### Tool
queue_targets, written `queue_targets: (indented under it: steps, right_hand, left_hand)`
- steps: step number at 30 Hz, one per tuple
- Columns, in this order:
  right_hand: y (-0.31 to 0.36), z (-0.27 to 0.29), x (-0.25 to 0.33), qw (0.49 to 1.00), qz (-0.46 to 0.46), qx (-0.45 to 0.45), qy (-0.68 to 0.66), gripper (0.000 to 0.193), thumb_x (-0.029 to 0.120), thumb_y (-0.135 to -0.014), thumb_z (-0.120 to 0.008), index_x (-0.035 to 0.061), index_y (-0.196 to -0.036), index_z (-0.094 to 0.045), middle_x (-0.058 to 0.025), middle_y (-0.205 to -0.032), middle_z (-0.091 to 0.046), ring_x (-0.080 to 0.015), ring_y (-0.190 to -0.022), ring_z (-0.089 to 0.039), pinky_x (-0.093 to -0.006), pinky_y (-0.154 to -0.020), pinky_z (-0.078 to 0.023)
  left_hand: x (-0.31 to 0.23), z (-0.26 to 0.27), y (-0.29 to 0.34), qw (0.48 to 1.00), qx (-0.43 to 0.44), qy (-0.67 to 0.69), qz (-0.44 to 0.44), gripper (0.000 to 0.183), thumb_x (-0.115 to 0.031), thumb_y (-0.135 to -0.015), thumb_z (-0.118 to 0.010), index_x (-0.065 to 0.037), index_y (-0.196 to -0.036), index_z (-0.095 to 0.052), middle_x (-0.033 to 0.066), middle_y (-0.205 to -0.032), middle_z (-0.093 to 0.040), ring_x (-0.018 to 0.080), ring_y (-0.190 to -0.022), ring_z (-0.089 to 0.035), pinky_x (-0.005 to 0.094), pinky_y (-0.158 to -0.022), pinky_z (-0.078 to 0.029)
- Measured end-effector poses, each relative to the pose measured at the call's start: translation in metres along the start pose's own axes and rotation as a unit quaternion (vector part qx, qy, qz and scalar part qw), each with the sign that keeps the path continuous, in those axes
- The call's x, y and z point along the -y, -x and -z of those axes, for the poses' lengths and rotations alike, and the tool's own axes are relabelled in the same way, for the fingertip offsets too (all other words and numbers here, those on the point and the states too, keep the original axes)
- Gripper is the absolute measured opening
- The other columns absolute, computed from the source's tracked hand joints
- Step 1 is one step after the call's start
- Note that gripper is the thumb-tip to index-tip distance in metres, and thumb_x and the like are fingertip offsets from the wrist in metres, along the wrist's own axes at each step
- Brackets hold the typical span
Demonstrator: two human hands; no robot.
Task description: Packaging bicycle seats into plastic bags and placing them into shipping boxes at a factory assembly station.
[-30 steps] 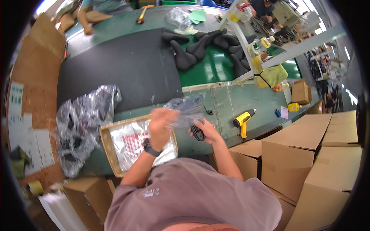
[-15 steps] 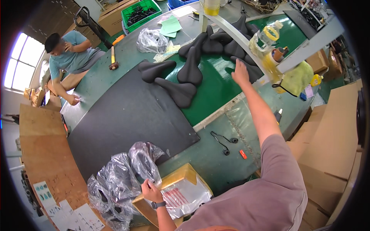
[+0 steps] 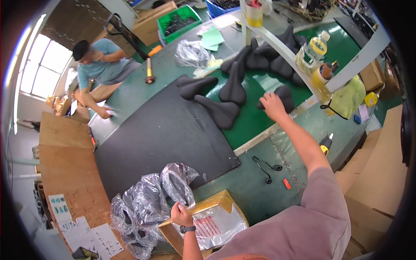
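Observation:
My right hand (image 3: 274, 107) is closed over a black bicycle saddle (image 3: 284, 98) above the green tabletop, partly hiding it. Left of it, black saddles (image 3: 232, 89) lie close together, and several more form a pile (image 3: 281, 56) farther back. My left hand (image 3: 181, 214), with a dark watch on its wrist, is closed at the edge of an open cardboard box (image 3: 221, 200). Its fingers appear to pinch the edge of a clear plastic bag; the grip is partly hidden. Printed plastic bags (image 3: 216, 225) lie in the box. Beside it are saddles wrapped in clear plastic (image 3: 147, 199).
A black mat (image 3: 160, 138) covers much of the table. Near my right arm lie a black wire part (image 3: 262, 167), a small red object (image 3: 286, 183) and a yellow-black tool (image 3: 326, 144). A hammer (image 3: 149, 71) lies near a seated person (image 3: 102, 60). A white frame (image 3: 284, 50) holds bottles.
My right hand has come nearer from the saddle pile, bringing one saddle with it. My left hand stays at the box. The whole view has shifted slightly.

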State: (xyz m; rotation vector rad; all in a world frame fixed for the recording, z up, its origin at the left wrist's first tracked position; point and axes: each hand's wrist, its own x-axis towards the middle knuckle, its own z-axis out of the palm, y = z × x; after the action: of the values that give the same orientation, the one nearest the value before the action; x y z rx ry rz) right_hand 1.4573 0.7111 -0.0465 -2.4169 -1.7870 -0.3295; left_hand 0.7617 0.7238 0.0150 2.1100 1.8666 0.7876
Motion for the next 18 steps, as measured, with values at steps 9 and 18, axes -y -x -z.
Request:
queue_targets:
  steps: [9,18]
  right_hand:
    - [0.140,0.261,0.163,0.519,-0.232,-0.048,-0.821,0.061,0.008,-0.090,-0.089,0.0043,-0.143,-0.058,-0.0074,-0.128,-0.065,-0.0217,-0.108,-0.072,-0.0426,-0.090,-0.067]
    - [0.336,0.406,0.373,0.202,-0.127,0.278,-0.931,0.085,0.081,-0.110,-0.047,0.0024,-0.137,-0.065,-0.0105,-0.097,-0.069,-0.0199,-0.064,-0.063,-0.0327,-0.046,-0.045]
  left_hand:
    - [-0.005,0.044,0.025,0.997,0.015,0.038,-0.065,0.069,-0.022,-0.095,-0.083,-0.002,-0.155,-0.058,0.0230,-0.152,-0.063,0.0428,-0.142,-0.058,0.0526,-0.121,-0.045]
    - [-0.158,0.225,0.149,0.890,-0.097,0.293,-0.334,0.055,-0.022,-0.093,-0.088,-0.004,-0.140,-0.067,0.0197,-0.151,-0.065,0.0428,-0.139,-0.062,0.0575,-0.117,-0.050]
